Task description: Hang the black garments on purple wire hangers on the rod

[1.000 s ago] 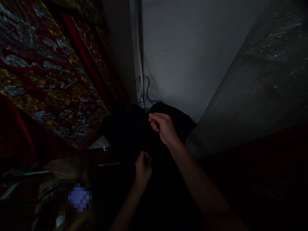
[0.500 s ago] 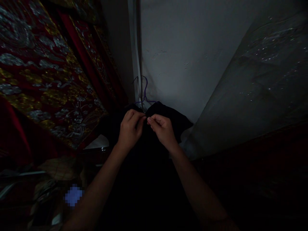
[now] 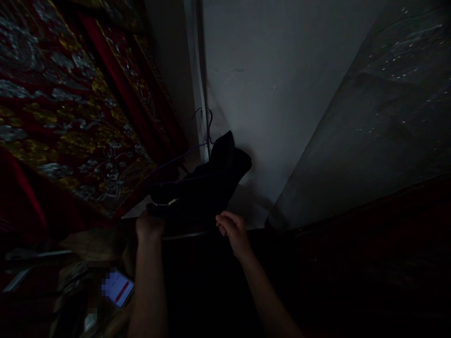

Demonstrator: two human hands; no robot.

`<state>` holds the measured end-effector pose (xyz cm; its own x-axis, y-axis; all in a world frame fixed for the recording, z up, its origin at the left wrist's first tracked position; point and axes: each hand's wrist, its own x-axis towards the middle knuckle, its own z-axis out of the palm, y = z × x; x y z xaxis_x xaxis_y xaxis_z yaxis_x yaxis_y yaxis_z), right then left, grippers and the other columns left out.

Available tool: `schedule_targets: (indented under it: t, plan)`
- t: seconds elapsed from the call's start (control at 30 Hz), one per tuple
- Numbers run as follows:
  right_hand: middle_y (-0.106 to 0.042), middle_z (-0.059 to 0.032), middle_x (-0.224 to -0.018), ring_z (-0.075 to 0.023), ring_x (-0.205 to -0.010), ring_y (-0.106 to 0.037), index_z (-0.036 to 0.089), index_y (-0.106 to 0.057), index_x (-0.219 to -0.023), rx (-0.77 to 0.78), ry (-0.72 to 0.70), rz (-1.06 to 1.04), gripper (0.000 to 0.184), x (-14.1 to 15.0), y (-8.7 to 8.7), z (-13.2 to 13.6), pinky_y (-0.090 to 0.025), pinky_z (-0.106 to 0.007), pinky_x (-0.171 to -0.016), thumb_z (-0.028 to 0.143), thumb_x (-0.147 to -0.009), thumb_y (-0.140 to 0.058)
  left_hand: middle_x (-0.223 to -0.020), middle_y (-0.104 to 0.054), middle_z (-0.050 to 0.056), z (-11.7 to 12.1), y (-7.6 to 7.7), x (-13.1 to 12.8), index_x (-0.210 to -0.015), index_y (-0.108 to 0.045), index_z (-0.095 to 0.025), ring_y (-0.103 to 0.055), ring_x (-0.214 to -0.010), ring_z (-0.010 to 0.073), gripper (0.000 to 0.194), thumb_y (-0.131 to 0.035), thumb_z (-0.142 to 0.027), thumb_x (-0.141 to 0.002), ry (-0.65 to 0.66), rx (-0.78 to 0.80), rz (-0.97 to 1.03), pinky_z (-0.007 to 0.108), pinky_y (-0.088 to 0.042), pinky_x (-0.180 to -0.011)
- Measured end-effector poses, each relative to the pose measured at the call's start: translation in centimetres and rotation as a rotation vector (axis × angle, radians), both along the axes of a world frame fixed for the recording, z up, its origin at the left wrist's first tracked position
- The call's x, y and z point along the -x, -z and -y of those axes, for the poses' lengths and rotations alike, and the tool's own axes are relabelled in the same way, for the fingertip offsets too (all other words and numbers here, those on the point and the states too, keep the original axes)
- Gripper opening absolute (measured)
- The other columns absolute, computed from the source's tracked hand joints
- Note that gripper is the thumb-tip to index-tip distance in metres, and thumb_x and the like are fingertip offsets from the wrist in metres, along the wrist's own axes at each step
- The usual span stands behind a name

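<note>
A black garment (image 3: 207, 192) hangs crookedly from a thin purple hanger (image 3: 210, 124) hooked on a pale vertical strip at the wall. The hanger's left arm is bare, and the cloth is bunched toward the right. Low on the left, my left hand (image 3: 150, 225) is closed at the garment's edge, its fingertips lost in the dark cloth. My right hand (image 3: 231, 227) has its fingers curled in a pinch at the lower right of the fabric. Darkness hides exactly how much cloth each hand holds.
Red cloth with gold and silver embroidery (image 3: 88, 108) hangs at the left. A grey wall (image 3: 275, 84) stands ahead, with a clear plastic sheet (image 3: 352, 136) at the right. Below left lies a lit phone (image 3: 120, 288) among dim clutter.
Both hands have come down from the neckline and moved apart, the left one farther. The garment has slid off the hanger's left arm and bunched up, baring the hanger.
</note>
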<state>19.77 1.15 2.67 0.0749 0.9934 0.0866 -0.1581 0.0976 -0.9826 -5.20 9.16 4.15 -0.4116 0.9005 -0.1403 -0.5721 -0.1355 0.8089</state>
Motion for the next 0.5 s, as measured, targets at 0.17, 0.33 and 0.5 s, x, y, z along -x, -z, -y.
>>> schedule_targets:
  t: [0.17, 0.33, 0.5]
  plan:
    - [-0.048, 0.0027, -0.054, -0.0129, -0.055, -0.047, 0.019, -0.058, -0.061, -0.007, 0.128, 0.14, 0.038, -1.1, 2.4, 0.1, -0.035, -0.026, -0.055, 0.05, -0.082, -0.062, -0.075, -0.07, 0.002, 3.3, 3.3, -3.3, -0.085, -0.069, -0.018, -0.068, -0.074, 0.0163, 0.016, -0.053, -0.021, -0.088, 0.095, 0.128, 0.172, 0.029, -0.052, -0.08]
    - [-0.07, -0.0065, -0.11, -0.0234, -0.104, -0.065, 0.022, -0.065, -0.111, -0.148, 0.048, 0.254, 0.038, -0.8, 1.3, 0.6, -0.049, -0.035, -0.091, 0.044, -0.08, -0.072, -0.087, -0.071, 0.001, 6.3, -0.5, -7.5, -0.087, -0.072, -0.019, -0.066, -0.086, 0.0153, 0.016, -0.075, -0.032, -0.079, 0.305, -0.157, 0.017, 0.025, -0.05, -0.083]
    - [-0.071, -0.0055, -0.116, -0.0234, -0.107, -0.065, 0.023, -0.063, -0.123, -0.256, -0.116, 0.289, 0.039, 0.7, -0.6, 1.0, -0.05, -0.037, -0.097, 0.027, -0.084, -0.066, -0.086, -0.068, 0.002, 8.1, -3.5, -10.9, -0.087, -0.071, -0.019, -0.063, -0.085, 0.0172, 0.021, -0.067, -0.039, -0.09, 0.458, -0.369, -0.657, 0.026, -0.048, -0.082]
